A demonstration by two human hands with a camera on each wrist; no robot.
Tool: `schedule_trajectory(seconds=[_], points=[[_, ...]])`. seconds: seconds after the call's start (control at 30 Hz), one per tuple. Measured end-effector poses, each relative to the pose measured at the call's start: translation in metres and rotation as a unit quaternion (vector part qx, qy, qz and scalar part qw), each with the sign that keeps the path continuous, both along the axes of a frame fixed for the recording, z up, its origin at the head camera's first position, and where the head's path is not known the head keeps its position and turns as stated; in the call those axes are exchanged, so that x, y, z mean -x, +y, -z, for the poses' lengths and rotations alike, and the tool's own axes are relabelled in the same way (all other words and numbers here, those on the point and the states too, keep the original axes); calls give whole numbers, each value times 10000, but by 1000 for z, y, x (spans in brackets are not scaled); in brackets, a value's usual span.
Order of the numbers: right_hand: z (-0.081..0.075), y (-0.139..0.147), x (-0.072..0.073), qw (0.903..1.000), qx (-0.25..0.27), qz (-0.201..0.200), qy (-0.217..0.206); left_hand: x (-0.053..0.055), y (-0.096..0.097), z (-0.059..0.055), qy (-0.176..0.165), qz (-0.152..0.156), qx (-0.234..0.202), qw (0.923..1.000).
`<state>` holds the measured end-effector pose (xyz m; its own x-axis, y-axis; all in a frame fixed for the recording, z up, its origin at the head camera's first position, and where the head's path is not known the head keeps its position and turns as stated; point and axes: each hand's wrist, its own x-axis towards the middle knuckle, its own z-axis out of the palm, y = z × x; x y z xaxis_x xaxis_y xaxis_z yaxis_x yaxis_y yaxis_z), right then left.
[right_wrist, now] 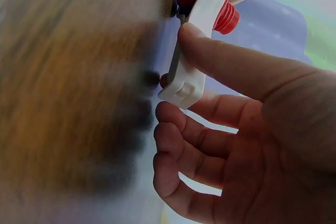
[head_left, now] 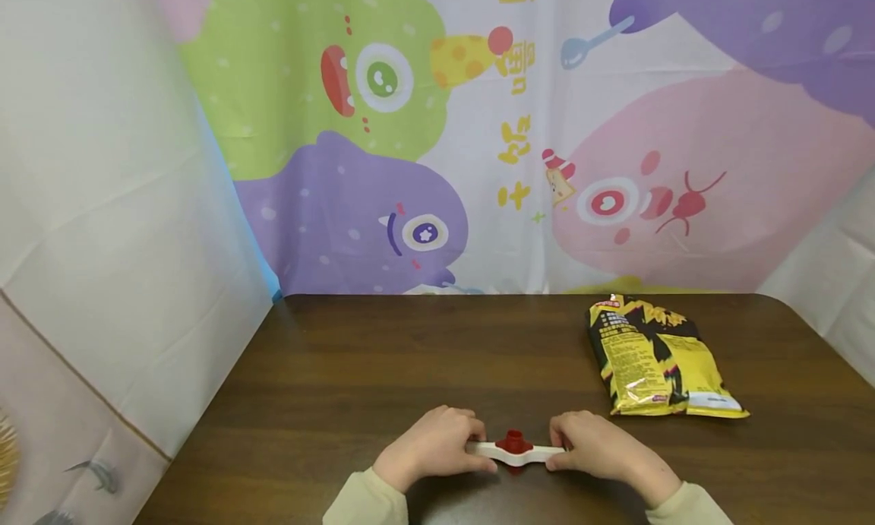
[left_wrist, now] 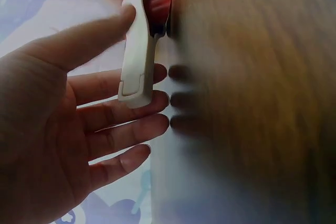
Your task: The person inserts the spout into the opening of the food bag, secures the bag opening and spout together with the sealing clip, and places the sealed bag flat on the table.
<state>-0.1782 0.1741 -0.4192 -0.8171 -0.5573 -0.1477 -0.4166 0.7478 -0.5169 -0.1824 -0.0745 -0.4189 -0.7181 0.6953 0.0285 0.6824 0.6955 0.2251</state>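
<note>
Between both hands a white bag clip lies crosswise in the head view, low over the table, with a red spout at its middle. My left hand pinches its left end between thumb and fingers. At the opposite end, my right hand holds the bar the same way. In the right wrist view, a screw thread shows on the outer part of the red spout. The left wrist view has the thumb pressed on the clip, fingers behind it with their tips at the tabletop.
A yellow and black snack bag lies on the dark wooden table, behind and to the right of the right hand. Cloth with cartoon figures hangs at the table's back edge, and pale cloth hangs along the left.
</note>
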Motion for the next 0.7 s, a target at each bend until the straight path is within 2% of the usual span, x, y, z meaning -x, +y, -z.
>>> schedule_trajectory(seconds=[0.23, 0.37, 0.6, 0.7], points=[[-2, -1, -1, 9996, -82, -31, 255, 0, 1, 2, 276, 150, 109, 9994], [-5, -1, -1, 9994, -91, 71, 330, 1, 1, 2, 250, 137, -158, 9995], [-11, -3, -2, 9954, 163, 116, 939, 0, 0, 0, -384, -66, -777, 9962], [-12, -4, -3, 9935, 230, 117, 1113, 0, 1, -1, -420, -135, -784, 9959]])
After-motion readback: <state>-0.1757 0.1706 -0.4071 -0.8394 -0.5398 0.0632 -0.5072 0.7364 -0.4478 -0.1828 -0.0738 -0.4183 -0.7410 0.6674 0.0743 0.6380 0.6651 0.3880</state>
